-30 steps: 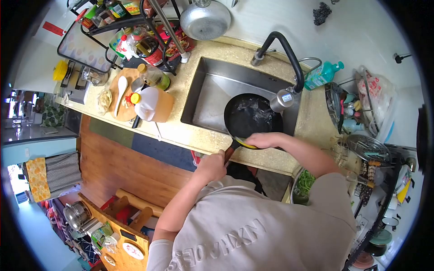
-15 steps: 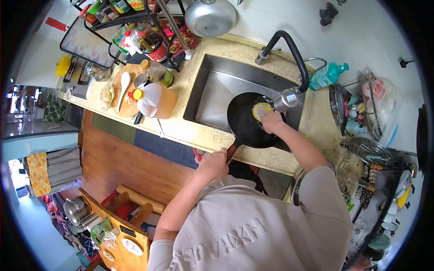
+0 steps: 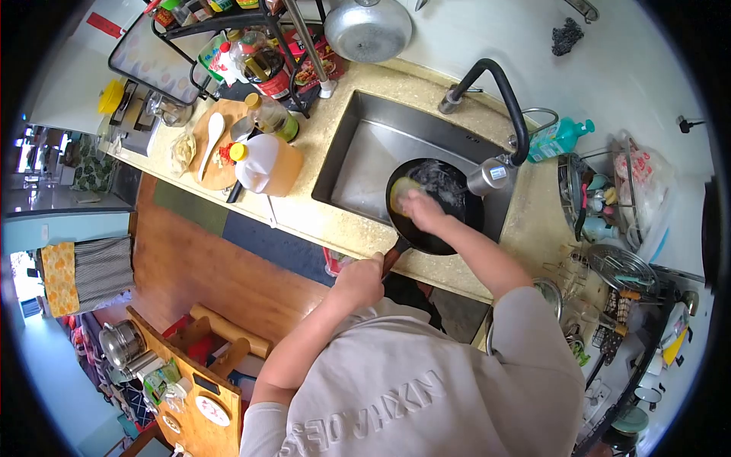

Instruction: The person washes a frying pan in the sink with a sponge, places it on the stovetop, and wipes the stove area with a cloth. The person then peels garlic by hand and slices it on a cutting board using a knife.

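A black frying pan [image 3: 457,221] lies tilted in the sink [image 3: 358,156], its near rim by the counter's front edge. My left hand [image 3: 359,280] is closed round the pan's handle [image 3: 394,254]. Inside the pan, my right hand [image 3: 420,209] presses a yellow sponge [image 3: 399,190] against the left part of the cooking surface; motion blurs the fingers a little. Whitish water or suds spread over the upper part of the pan. Right above the pan's far right side hangs the faucet's spray head [image 3: 489,177].
Left of the sink stand a jug of amber liquid [image 3: 270,164], a sauce bottle [image 3: 272,118] and a round cutting board [image 3: 221,171] with a white spoon [image 3: 211,145]. A green soap bottle [image 3: 561,139] and a dish rack [image 3: 601,194] are on the right.
My right hand and the sponge have swept left across the pan, from under the spray head to the left side. More suds show in the pan. My left hand keeps its hold on the handle.
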Demonstrator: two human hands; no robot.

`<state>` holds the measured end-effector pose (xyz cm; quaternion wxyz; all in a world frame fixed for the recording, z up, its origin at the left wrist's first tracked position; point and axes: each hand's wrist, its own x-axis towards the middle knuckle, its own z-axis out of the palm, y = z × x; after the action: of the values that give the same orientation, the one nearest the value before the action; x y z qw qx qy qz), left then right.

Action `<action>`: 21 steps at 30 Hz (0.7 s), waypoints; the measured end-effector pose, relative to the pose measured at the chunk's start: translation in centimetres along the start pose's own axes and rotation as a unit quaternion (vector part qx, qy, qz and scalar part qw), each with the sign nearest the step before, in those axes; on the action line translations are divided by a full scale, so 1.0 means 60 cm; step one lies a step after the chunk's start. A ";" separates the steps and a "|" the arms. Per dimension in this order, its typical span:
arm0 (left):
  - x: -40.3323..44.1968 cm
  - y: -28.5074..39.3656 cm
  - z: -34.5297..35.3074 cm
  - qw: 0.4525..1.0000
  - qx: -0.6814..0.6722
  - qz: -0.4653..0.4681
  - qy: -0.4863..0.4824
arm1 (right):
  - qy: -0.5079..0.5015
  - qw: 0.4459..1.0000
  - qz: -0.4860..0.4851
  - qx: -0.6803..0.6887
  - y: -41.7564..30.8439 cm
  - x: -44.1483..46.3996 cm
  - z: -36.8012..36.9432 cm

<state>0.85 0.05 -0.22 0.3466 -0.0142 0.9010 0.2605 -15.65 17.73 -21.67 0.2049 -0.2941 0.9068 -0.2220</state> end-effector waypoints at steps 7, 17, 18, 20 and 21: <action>0.003 -0.005 0.000 1.000 -0.001 0.005 0.008 | -0.001 0.952 0.044 -0.304 0.085 -0.025 -0.087; 0.006 0.006 -0.001 0.997 0.080 0.005 0.001 | 0.096 0.995 -0.028 0.032 -0.003 0.025 -0.023; 0.007 0.008 -0.003 0.997 0.080 0.006 0.001 | 0.069 0.996 -0.024 0.048 -0.019 0.022 -0.022; 0.008 0.011 -0.008 0.994 0.106 -0.003 -0.009 | 0.038 0.998 -0.039 0.033 -0.038 0.006 -0.034; 0.008 0.009 -0.008 0.994 0.106 -0.003 -0.007 | 0.024 0.998 -0.050 0.033 -0.047 0.000 -0.043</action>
<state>0.08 0.38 0.00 0.3533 0.0216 0.9211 0.1622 -15.67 16.40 -18.07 0.1814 -0.3271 0.8876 -0.2688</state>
